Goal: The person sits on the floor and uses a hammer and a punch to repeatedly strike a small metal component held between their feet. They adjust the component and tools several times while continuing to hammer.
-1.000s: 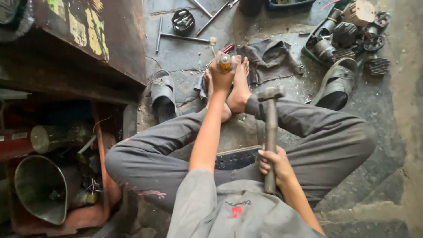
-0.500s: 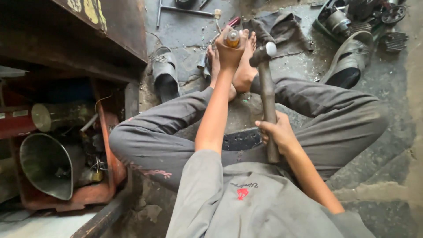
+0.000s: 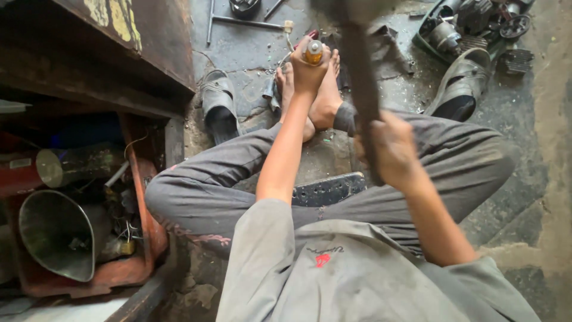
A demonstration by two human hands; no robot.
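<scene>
I sit cross-legged on a stone floor in grey trousers. My left hand (image 3: 308, 67) is stretched out over my bare feet (image 3: 325, 98) and grips a tool with a yellow handle (image 3: 313, 52), held upright there. My right hand (image 3: 387, 149) is shut on the wooden handle of a hammer (image 3: 360, 89). The hammer is blurred by motion; its head reaches the top edge of the view, above the yellow-handled tool. What the tool's tip rests on is hidden by my hand and feet.
Two dark sandals lie on the floor, one left (image 3: 218, 107), one right (image 3: 462, 89). Metal motor parts (image 3: 471, 24) sit at the top right. A rusty cabinet (image 3: 95, 53) and a red box with a metal funnel (image 3: 56, 235) fill the left. A perforated black plate (image 3: 328, 189) lies between my legs.
My right hand has swung the hammer up and forward, so its head now blurs above the yellow-handled tool. My left hand has kept its grip at my feet.
</scene>
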